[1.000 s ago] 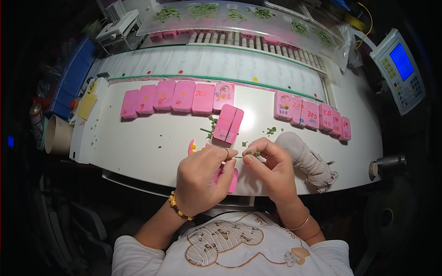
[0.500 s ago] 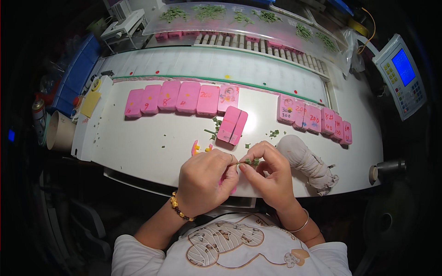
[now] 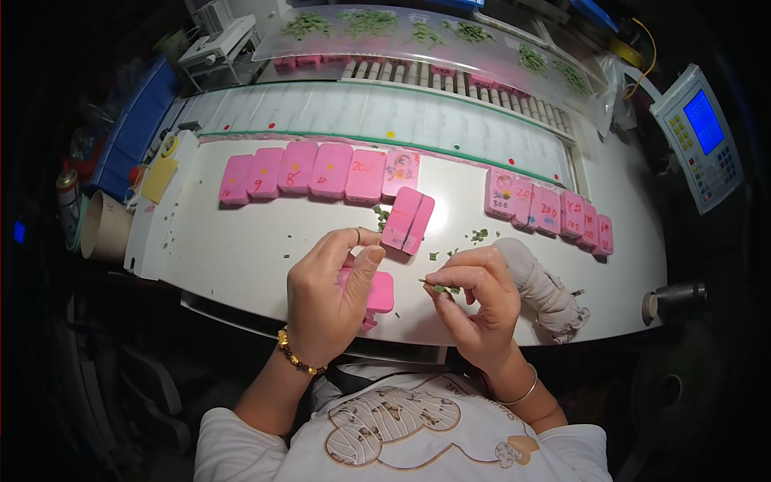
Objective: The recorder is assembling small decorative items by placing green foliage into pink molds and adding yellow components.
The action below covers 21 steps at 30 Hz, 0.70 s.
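My left hand (image 3: 328, 291) is over a pink block (image 3: 382, 292), which is partly hidden beneath it. Its thumb and index finger stretch forward with a gap between the tips, close to another pink block with a dark band (image 3: 408, 220). Whether the other fingers touch the block below cannot be seen. My right hand (image 3: 482, 301) pinches small green pieces (image 3: 444, 288) between thumb and fingers, one thin end poking out leftward. Loose green bits (image 3: 479, 234) lie on the white table beyond it, and more are beside the banded block.
A row of pink blocks (image 3: 328, 170) stands at the back left, another (image 3: 546, 210) at the right. A grey cloth bundle (image 3: 534, 285) rests by my right hand. Behind are a translucent tray (image 3: 498, 50) with green heaps, rollers (image 3: 434, 76) and a screen panel (image 3: 703, 132).
My hands have drawn apart. The left moved left and forward, its fingers opening, and uncovered more of the pink block. The right keeps its green pieces and shifted slightly right.
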Available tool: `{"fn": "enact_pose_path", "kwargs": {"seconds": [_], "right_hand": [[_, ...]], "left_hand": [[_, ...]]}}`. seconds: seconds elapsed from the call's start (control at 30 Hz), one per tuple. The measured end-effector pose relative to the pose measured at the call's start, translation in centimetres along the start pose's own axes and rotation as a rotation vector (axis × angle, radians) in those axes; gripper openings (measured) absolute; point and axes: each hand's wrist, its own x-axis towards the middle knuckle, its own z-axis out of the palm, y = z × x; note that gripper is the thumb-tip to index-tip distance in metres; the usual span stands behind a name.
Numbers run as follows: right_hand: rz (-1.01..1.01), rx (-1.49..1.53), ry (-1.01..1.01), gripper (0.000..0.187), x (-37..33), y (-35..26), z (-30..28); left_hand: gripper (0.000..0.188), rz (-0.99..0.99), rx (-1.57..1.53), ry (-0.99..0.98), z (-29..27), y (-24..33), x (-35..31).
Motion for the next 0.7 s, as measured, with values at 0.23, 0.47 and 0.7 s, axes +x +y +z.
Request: {"fn": "enact_pose_path", "kwargs": {"seconds": [0.23, 0.47, 0.7], "right_hand": [[-0.065, -0.040, -0.010, 0.027, 0.4, 0.3, 0.0], [-0.031, 0.019, -0.143, 0.039, 0.7, -0.6, 0.4], [0.111, -0.100, -0.117, 0.042, 0.6, 0.2, 0.6]], "left_hand": [[0.007, -0.143, -0.292, -0.242, 0.1, 1.2, -0.6], [0.008, -0.313, -0.503, -0.222, -1.6, 0.4, -1.1], [0.006, -0.044, 0.047, 0.549, -14.7, -1.6, 0.7]]}}
